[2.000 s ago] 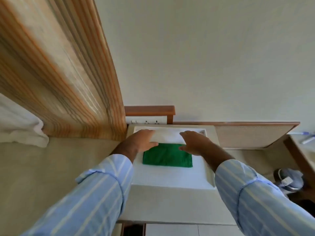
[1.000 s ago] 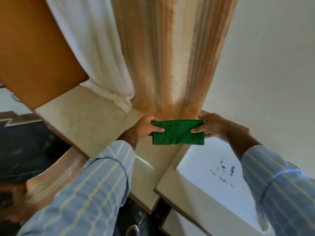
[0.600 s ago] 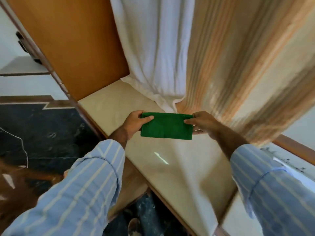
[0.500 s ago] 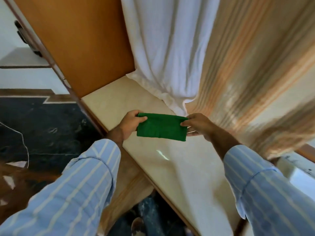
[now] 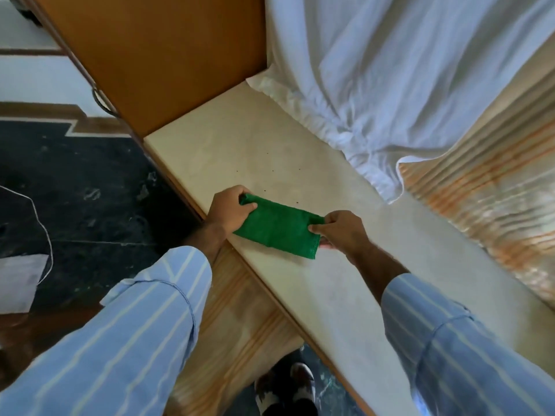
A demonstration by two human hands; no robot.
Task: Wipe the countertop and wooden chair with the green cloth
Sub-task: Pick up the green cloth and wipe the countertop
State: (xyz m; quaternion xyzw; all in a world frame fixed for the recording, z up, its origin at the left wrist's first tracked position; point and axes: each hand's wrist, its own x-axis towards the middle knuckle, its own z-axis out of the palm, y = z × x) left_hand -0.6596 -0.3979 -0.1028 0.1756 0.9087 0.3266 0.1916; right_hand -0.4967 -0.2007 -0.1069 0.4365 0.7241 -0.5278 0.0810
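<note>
Cloth point(image 5: 277, 228) now lowered nearly onto counter point(image 5: 300, 163); left hand point(image 5: 229, 212), right hand point(image 5: 341, 229) pinching its 2 ends; wiping about to start.

1. No text, label, brand, number or sign can be read anywhere in the head view.

A white curtain point(image 5: 390, 70) hangs beside a striped orange curtain point(image 5: 495, 181), their hems bunched together at the right. A wooden cabinet panel point(image 5: 156, 55) stands left, above dark marble floor point(image 5: 90, 190) (a thin white cable point(image 5: 39, 217) crosses it).
</note>
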